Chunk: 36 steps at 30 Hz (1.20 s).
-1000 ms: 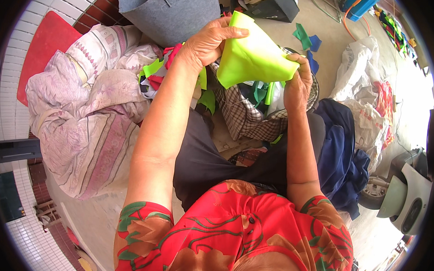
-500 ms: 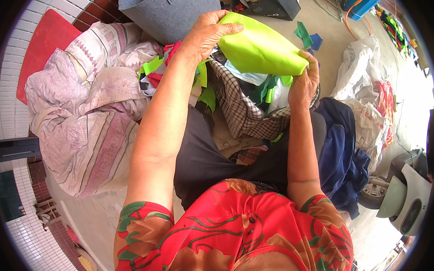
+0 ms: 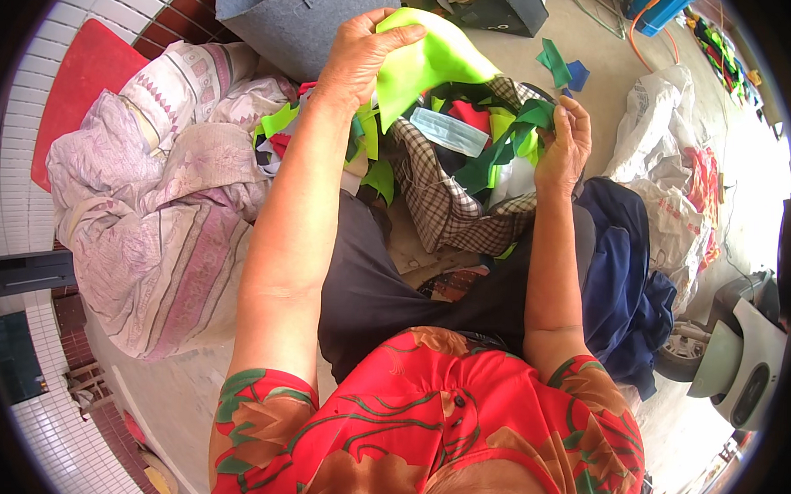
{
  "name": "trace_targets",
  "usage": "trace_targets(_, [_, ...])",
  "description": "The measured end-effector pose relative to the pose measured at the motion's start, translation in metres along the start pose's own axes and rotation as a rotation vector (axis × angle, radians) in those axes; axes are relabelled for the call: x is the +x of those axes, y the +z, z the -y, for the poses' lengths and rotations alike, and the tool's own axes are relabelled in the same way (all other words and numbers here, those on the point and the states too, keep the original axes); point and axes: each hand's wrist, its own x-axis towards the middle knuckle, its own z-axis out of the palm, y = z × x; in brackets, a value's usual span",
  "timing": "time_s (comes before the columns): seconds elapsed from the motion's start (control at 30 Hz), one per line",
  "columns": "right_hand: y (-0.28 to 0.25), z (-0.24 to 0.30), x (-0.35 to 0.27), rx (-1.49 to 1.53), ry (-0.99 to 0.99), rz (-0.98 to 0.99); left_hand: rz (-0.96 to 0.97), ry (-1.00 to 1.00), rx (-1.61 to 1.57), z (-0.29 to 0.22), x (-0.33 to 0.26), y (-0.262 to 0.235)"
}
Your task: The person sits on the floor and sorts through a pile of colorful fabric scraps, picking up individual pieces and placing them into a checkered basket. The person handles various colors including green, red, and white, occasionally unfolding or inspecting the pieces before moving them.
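My left hand (image 3: 357, 58) is closed on a neon yellow-green fabric piece (image 3: 424, 52), pinching its left edge between thumb and fingers. The cloth hangs to the right over a brown-and-white checked cloth bag (image 3: 432, 205). Fabric scraps fill the bag, and a pale blue face mask (image 3: 450, 131) lies on top. My right hand (image 3: 564, 148) is raised at the bag's right side, fingers loosely curled and apart. A dark green scrap (image 3: 503, 151) reaches up from the bag to its fingertips; whether they touch it is hard to tell.
A grey felt bin (image 3: 307, 26) stands beyond my left hand. Patterned bedding (image 3: 170, 222) is heaped at left, with a red board (image 3: 83, 88) behind. Dark blue cloth (image 3: 621, 272) and white plastic bags (image 3: 655, 160) lie at right, near a fan-like appliance (image 3: 731, 354).
My right hand has let go of the neon fabric, whose right end has swung left and dropped. My left hand has moved slightly left, uncovering the mask and scraps.
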Motion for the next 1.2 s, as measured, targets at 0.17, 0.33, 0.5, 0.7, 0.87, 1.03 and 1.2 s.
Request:
trace_targets(0.17, [-0.005, -0.002, 0.005, 0.183, 0.051, 0.137, 0.037, -0.053, -0.125, -0.003, 0.0, -0.004])
trace_targets(0.33, [0.005, 0.006, 0.0, 0.444, 0.084, 0.34, 0.184, -0.109, -0.252, -0.009, -0.003, 0.0])
trace_targets(0.5, [0.016, 0.022, -0.009, 0.707, 0.17, 0.52, 0.117, -0.201, -0.193, 0.006, 0.002, 0.0])
trace_targets(0.7, [0.019, 0.017, -0.013, 0.725, 0.251, 0.578, 0.378, -0.313, -0.062, 0.024, -0.001, 0.025])
trace_targets(0.87, [0.026, 0.017, -0.018, 0.692, 0.231, 0.624, 0.421, -0.348, 0.089, 0.03, -0.007, 0.047])
trace_targets(1.03, [0.024, 0.013, -0.014, 0.599, 0.198, 0.659, 0.393, -0.083, 0.487, 0.042, -0.004, 0.045])
trace_targets(1.2, [0.008, 0.012, 0.004, 0.204, 0.099, 0.425, 0.173, 0.022, 0.486, 0.029, 0.005, 0.02])
